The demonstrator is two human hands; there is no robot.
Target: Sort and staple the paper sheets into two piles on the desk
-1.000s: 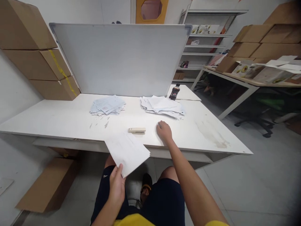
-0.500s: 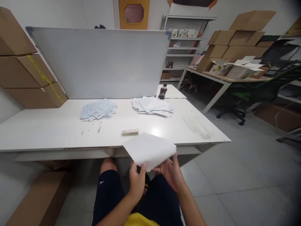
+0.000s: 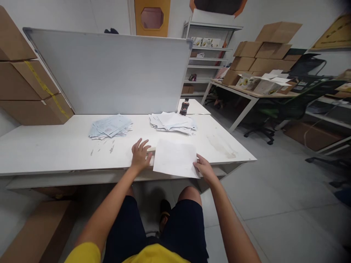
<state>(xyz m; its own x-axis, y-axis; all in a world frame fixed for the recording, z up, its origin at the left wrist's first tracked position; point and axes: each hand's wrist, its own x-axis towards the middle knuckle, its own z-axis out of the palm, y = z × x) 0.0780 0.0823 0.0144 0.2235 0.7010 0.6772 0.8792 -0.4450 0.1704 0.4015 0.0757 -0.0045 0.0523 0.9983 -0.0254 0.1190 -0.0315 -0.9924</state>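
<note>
My right hand (image 3: 203, 168) pinches the right edge of a white sheet of paper (image 3: 175, 159), which lies over the front of the white desk. Left of the paper, my left hand (image 3: 140, 154) is at the stapler (image 3: 150, 149), fingers spread and curved over its left end; part of the stapler is hidden behind the hand. A pile of bluish papers (image 3: 111, 126) rests further back on the left. Another pile, of white papers (image 3: 172, 122), is behind the sheet.
A dark bottle (image 3: 184, 106) stands behind the white pile. A whiteboard (image 3: 115, 73) leans upright along the desk's back. Cardboard boxes (image 3: 30, 80) are stacked at the left end. The desk's front edge (image 3: 68, 170) runs above my knees.
The sheet has moved up from above my lap onto the desk and lies flatter. My left hand has let go of it and moved up-left to the stapler. My right hand still holds the paper.
</note>
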